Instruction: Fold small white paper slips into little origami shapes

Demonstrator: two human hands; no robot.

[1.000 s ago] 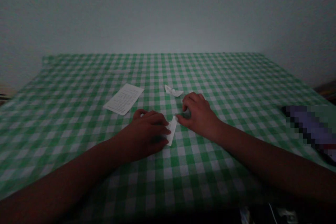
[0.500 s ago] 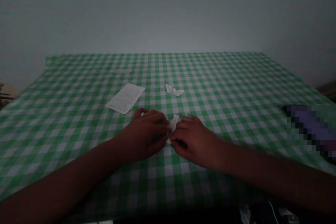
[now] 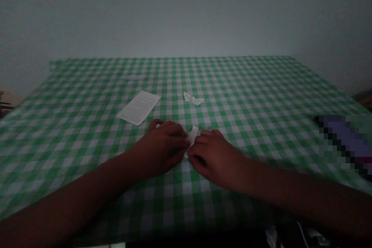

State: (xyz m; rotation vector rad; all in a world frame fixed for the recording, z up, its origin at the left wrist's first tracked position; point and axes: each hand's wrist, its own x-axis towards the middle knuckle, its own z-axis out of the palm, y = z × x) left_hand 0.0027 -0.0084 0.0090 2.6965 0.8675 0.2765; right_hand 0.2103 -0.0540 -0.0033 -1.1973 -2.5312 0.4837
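Across a green-checked tablecloth, the left hand and right hand, fingers curled, touch a folded strip from either side, pinching or merely pressing unclear, a printed sheet beyond it leftward, a paper boat straight beyond.

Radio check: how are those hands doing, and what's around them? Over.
Left hand, right hand: fingers at strip. Strip partly hidden between them. Boat, sheet beyond, apart from hands.

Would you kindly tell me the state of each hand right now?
Left hand: curled, touching the small white paper; grip cannot be told.
Right hand: curled at the same paper; grip cannot be told.
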